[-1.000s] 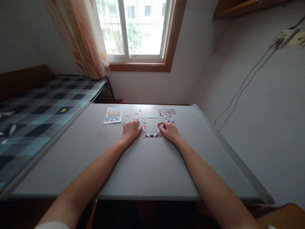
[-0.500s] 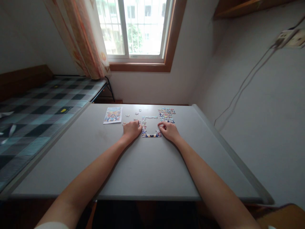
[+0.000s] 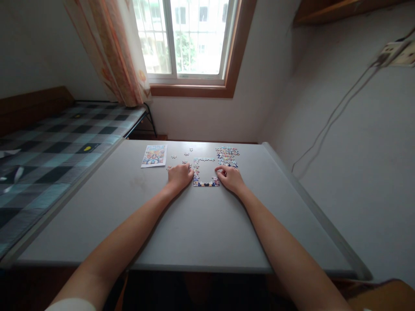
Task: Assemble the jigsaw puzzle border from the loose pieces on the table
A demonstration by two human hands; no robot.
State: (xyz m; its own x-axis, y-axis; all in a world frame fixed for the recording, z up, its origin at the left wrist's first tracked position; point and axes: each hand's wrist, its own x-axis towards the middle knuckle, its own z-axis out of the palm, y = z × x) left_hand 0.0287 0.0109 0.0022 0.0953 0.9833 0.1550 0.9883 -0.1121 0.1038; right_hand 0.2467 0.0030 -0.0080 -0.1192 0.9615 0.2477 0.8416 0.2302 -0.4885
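A puzzle frame (image 3: 206, 184) of joined pieces lies on the grey table (image 3: 194, 229), with bare table showing inside it. My left hand (image 3: 180, 176) rests curled at the frame's left side, fingers closed; whatever may be in them is hidden. At the right side, my right hand (image 3: 229, 177) has thumb and forefinger drawn together near the frame's edge, and anything between them is too small to make out. Behind my right hand lies a heap of loose pieces (image 3: 227, 154). Several single pieces (image 3: 186, 154) are scattered beyond my left hand.
A printed picture card (image 3: 154, 156) lies at the table's back left. Left of the table stands a bed (image 3: 106, 129) with a checked cover. A window and curtain are behind, and a cable (image 3: 327, 123) hangs on the right wall.
The whole view has shifted very slightly. Both hands keep the same place and pose beside the puzzle frame.
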